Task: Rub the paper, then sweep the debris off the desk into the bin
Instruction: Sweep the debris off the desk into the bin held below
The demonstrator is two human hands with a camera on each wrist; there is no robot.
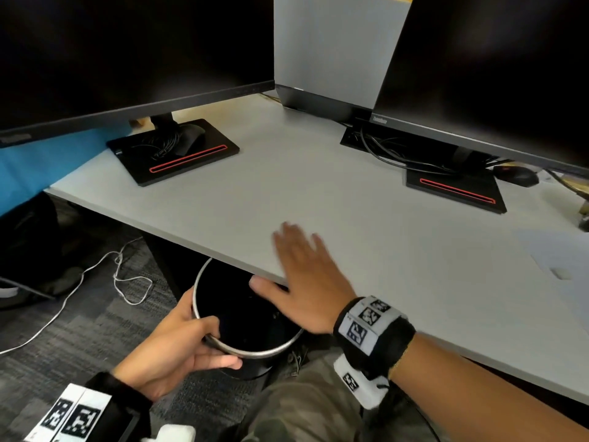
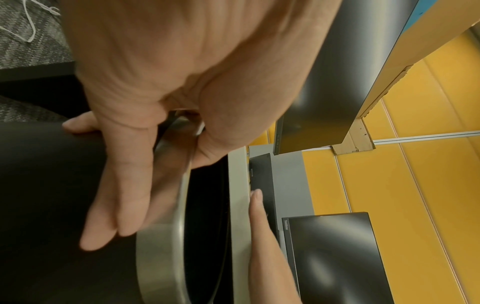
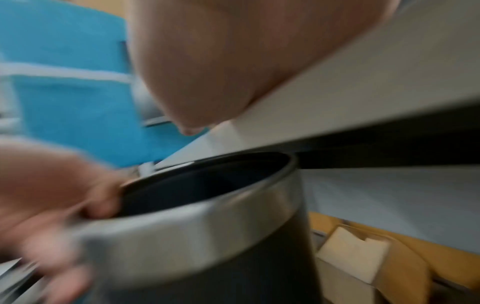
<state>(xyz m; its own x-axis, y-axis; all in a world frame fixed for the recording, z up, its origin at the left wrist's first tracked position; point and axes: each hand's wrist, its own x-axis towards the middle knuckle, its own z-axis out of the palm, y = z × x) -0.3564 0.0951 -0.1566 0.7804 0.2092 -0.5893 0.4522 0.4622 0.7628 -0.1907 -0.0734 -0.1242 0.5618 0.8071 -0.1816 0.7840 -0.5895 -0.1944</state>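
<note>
A round black bin (image 1: 255,350) with a silver rim is held just below the front edge of the grey desk (image 1: 318,193). My left hand (image 1: 178,342) grips the bin's rim (image 2: 161,246), thumb inside and fingers on the outer wall. My right hand (image 1: 302,275) lies flat and blurred on the desk at its front edge above the bin (image 3: 207,236), fingers straight and thumb past the edge. A white sheet of paper (image 1: 561,253) lies at the desk's right. I can make out no debris on the desk.
Two dark monitors on black bases (image 1: 173,151) (image 1: 455,186) stand at the back of the desk, with cables and a black mouse (image 1: 516,175). A white cord (image 1: 95,266) trails over the carpet at the left. A blue partition (image 1: 38,167) stands at the left.
</note>
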